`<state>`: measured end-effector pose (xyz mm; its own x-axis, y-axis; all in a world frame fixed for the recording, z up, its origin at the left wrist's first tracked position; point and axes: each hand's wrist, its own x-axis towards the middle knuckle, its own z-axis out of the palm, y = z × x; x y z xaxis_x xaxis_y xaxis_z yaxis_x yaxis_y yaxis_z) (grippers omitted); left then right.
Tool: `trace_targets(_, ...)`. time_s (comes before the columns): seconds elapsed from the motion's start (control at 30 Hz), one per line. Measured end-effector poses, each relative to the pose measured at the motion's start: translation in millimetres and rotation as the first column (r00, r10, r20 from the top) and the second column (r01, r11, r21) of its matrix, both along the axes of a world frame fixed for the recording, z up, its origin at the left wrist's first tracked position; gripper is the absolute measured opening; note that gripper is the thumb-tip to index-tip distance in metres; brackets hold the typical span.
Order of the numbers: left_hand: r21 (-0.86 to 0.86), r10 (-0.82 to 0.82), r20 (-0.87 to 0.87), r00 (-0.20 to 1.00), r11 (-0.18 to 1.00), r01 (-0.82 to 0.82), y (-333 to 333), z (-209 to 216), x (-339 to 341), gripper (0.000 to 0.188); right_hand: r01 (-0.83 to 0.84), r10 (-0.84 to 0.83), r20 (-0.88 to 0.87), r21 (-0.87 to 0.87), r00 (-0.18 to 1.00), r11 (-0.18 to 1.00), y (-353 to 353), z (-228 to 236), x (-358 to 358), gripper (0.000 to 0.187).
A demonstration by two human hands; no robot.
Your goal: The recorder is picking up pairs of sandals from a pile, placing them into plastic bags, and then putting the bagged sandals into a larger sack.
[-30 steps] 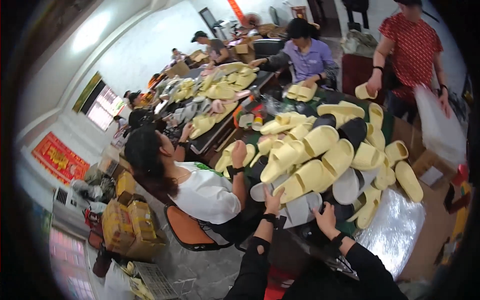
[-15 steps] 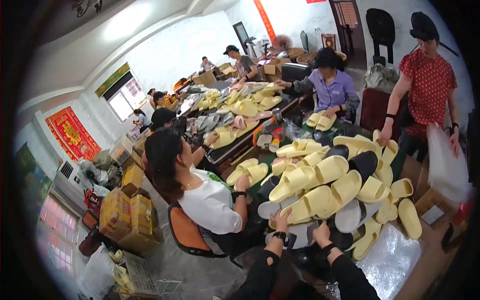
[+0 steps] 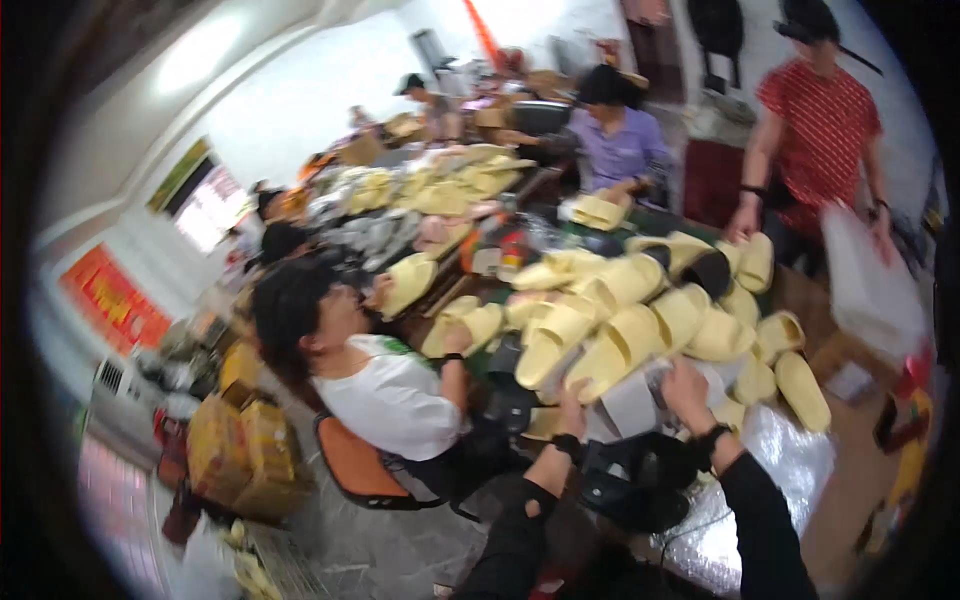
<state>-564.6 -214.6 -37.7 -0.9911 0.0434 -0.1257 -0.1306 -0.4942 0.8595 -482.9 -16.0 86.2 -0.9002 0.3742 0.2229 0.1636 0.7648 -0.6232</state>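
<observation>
The left hand (image 3: 571, 408) and right hand (image 3: 686, 388) are apart, flanking a grey slide sandal (image 3: 628, 412) below piled yellow slides (image 3: 628, 335); motion blur makes either grip impossible to tell.

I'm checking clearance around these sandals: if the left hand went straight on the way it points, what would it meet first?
Going straight on, the left hand would most likely meet the nearest pale yellow slide sandal first; blur and depth leave any gap between them unclear.
</observation>
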Motion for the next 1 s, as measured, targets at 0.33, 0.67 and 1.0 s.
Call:
trace_targets(0.33,0.098,-0.44,0.156,0.884,0.898,0.429,92,106,21,0.045,0.339,-0.34,0.005,0.069,0.94,0.938,132,62,-12,0.028)
trace_targets(0.67,-0.326,-0.786,0.043,0.617,0.573,0.752,111,123,32,0.058,0.526,-0.516,-0.103,0.204,0.85,0.826,225,98,-48,0.03)
trace_targets(1.0,-0.927,-0.605,0.256,0.754,0.068,0.369,-23,38,189,0.096,0.677,-0.671,-0.103,0.03,0.734,0.736,304,48,-54,0.044)
